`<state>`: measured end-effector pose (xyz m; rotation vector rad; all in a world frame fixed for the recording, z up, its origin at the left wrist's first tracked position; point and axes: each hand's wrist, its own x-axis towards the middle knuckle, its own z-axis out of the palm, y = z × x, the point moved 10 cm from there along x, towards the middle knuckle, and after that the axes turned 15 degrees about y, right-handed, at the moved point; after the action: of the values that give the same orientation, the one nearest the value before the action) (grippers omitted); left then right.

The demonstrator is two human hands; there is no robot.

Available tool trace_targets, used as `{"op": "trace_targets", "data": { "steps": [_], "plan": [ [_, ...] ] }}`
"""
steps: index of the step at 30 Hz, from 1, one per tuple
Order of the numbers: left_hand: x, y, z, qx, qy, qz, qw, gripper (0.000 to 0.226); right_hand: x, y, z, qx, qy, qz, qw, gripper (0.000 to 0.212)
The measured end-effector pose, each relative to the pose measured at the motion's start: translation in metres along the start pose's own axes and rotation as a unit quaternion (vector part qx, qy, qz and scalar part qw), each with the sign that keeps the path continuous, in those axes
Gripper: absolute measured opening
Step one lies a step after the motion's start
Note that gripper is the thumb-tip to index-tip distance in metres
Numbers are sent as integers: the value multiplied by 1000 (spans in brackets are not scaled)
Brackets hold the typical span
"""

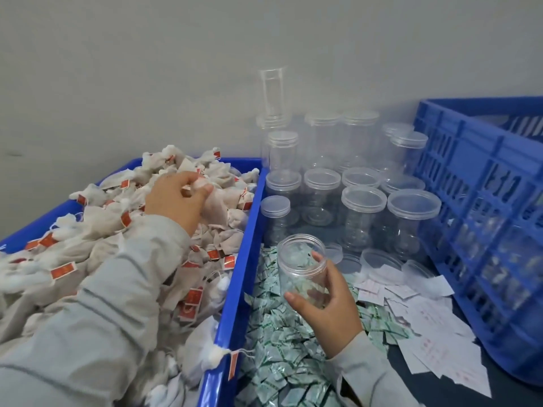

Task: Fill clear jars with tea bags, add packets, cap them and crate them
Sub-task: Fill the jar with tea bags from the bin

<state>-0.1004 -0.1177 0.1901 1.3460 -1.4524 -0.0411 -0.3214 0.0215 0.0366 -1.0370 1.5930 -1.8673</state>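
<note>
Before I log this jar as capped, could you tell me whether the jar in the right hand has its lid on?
No, the jar gripped by the right hand shows an open threaded mouth with no lid on it.

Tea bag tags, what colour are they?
Red, on the white tea bags' small paper tags; seen in the head view.

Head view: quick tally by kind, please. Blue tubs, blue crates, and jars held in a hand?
Tub: 1
Crate: 1
Held jar: 1, uncapped, in the right hand
Total: 3
The left hand grips a tea bag, no jar.
</note>
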Motion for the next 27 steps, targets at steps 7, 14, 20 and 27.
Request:
{"op": "trace_targets", "data": {
  "steps": [7, 14, 20, 27],
  "plan": [
    [-61, 54, 32, -466, -233, -249, 817, 5, 0, 2, 2, -87, -9, -41, 995, 78],
    [-92, 71, 37, -257, -271, -28, 927, 22, -2, -2, 3, -90, 9, -67, 994, 79],
    [-97, 102, 18, -75, -237, 269, 931, 11, -1, -5, -2, -90, 34, -90, 991, 74],
    [-115, 97, 34, -46, -319, 267, 908, 14, -1, -9, -5, -104, 48, -122, 986, 74]
  ]
}}
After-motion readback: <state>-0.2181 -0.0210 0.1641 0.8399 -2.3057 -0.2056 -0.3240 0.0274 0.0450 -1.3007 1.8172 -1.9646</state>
